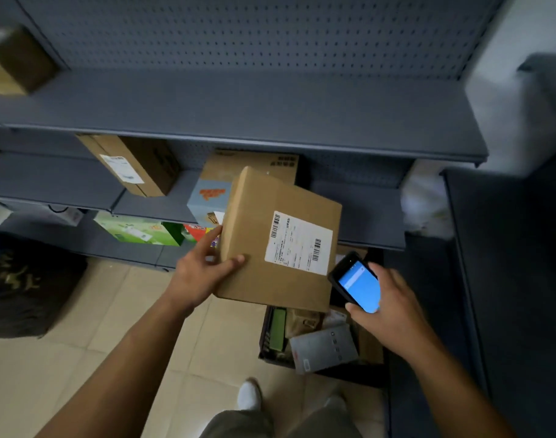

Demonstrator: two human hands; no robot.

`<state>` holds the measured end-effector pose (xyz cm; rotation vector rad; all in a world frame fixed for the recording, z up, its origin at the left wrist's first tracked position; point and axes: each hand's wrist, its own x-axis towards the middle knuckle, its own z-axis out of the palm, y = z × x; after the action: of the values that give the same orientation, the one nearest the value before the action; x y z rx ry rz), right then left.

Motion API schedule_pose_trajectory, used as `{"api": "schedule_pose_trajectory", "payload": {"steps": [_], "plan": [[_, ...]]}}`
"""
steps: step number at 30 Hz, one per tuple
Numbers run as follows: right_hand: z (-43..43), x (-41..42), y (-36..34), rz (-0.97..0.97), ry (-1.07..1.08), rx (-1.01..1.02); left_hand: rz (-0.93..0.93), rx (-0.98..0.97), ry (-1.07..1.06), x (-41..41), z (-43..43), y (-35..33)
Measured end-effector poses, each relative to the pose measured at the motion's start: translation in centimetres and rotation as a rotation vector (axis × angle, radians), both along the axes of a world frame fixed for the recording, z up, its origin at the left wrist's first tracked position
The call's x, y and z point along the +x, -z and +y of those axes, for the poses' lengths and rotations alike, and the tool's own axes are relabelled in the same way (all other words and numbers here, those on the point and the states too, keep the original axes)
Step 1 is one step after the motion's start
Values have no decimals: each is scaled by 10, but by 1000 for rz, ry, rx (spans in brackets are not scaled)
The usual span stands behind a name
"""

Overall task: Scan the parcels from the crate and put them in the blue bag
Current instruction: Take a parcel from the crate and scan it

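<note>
My left hand [204, 270] grips the left edge of a brown cardboard parcel [264, 273], thumb on its top face, and holds it in the air above the crate. A white shipping label [297, 243] with barcodes faces up on the parcel. A black handheld scanner [359, 286] with a lit blue screen is held in my right hand [393, 308], its tip close to the label's lower right corner. Below, the dark crate [267, 346] on the floor holds several parcels, among them a grey packet [324, 346] and a green one [278, 330]. The blue bag is not clearly visible.
Grey metal shelves [238, 112] stand in front, with cardboard boxes [131, 165] and colourful cartons [137, 230] on the lower levels. A dark bag [27, 292] lies on the tiled floor at left. A dark cabinet [507, 279] is at right. My feet show at the bottom.
</note>
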<state>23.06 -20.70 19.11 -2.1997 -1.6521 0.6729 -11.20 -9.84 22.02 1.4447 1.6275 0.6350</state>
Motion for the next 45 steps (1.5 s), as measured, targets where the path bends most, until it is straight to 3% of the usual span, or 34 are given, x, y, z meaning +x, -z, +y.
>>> {"api": "schedule_pose_trajectory", "payload": {"steps": [7, 11, 23, 30, 33, 37, 45], "plan": [[0, -11, -24, -174, -113, -32, 39, 57, -31, -28, -6, -25], [-1, -21, -25, -232, -143, -49, -53, 14, -47, -37, -13, -25], [-3, -27, -18, -272, -89, -49, -105, -13, -84, -59, -27, -10], [-4, -34, -17, -226, -200, -73, -90, -44, -136, -67, -49, -10], [-1, -34, -15, -122, -199, -114, -128, -62, -234, -74, -70, -12], [1, -42, -20, 127, -147, -52, -244, -115, -390, -87, -103, -5], [12, -138, -53, 211, -222, 57, -442, -176, -550, -163, -139, 9]]}}
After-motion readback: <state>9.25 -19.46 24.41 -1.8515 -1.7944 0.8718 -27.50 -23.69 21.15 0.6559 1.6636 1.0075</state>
